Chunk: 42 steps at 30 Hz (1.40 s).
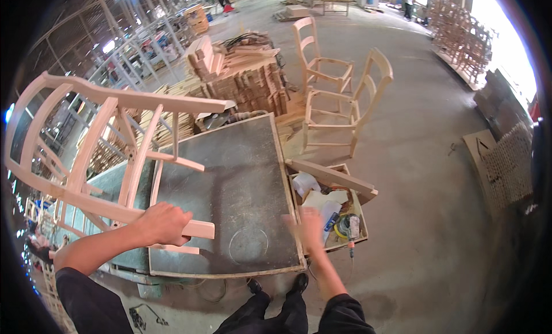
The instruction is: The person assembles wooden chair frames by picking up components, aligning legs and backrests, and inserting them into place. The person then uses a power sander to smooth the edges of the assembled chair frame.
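A bare wooden chair frame (92, 139) lies tipped over on the left part of the dark-topped workbench (236, 178), its curved back toward the far left and its legs pointing right. My left hand (164, 223) is wrapped round the near back leg, close to its end. Smeared by motion, my right hand (309, 227) is over the bench's right edge, beside a shallow wooden tray (361, 224). What its fingers do cannot be made out. In the tray are a sander with a yellow pad (345, 226), a white roll (305, 184), pale sheets and a blue item (330, 222).
A wooden board (333, 177) lies across the tray's far side. Two seatless chair frames (333, 118) stand on the floor beyond. Stacked wood pieces (247, 84) rise behind the bench. Perforated panels (509, 167) lean at the right. A cable (144, 317) lies on the floor near left.
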### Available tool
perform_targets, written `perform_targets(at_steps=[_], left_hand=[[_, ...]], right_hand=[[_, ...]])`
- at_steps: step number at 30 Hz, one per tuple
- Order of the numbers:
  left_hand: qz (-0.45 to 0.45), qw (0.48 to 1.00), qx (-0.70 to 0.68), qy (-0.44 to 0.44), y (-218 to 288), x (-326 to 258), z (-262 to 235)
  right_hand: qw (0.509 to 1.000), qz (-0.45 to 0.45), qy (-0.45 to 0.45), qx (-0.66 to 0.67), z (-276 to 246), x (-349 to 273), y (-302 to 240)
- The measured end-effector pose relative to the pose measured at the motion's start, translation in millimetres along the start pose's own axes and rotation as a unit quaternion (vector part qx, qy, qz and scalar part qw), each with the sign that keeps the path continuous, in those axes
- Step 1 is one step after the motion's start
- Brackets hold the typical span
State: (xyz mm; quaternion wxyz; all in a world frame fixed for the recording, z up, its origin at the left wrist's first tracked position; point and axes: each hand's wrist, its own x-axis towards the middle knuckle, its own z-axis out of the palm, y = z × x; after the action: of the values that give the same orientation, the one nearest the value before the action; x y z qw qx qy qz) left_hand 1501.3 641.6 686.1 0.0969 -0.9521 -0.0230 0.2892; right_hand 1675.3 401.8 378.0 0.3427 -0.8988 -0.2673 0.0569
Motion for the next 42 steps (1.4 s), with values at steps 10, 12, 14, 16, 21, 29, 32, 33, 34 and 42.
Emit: perform_targets(at_steps=[10,12,14,16,21,29,32,33,34,42], left_hand=[[0.012,1.000,0.016,-0.002,10,14,1],[0.029,0.999,0.033,0.011,8,14,10],[0.035,0.997,0.049,0.043,6,10,21],[-0.052,0.994,0.050,-0.077,18,10,11],[-0.030,0.999,0.015,0.033,22,6,-4],[-0.039,0.999,-0.016,0.013,30,8,-17],[-0.042,0.999,-0.014,0.008,28,8,-16],[-0.043,0.999,-0.017,0.006,28,7,-15],[-0.048,0.999,-0.019,-0.001,28,7,-14],[-0.055,0.998,-0.003,-0.016,25,8,-11]], right_hand=[[0.929,0.309,0.043,-0.198,15,6,197],[0.938,0.292,0.038,-0.180,16,6,200],[0.930,0.329,0.074,-0.145,6,10,195],[0.933,0.334,0.107,-0.076,-14,-2,182],[0.923,0.173,0.175,0.296,-121,-43,50],[0.923,-0.136,-0.001,0.360,-106,-86,-158],[0.916,-0.098,0.020,0.388,-100,-81,-168],[0.913,-0.090,0.018,0.398,-99,-70,-166],[0.910,-0.082,0.016,0.407,-98,-64,-164],[0.902,-0.149,0.026,0.404,-100,-77,-172]])
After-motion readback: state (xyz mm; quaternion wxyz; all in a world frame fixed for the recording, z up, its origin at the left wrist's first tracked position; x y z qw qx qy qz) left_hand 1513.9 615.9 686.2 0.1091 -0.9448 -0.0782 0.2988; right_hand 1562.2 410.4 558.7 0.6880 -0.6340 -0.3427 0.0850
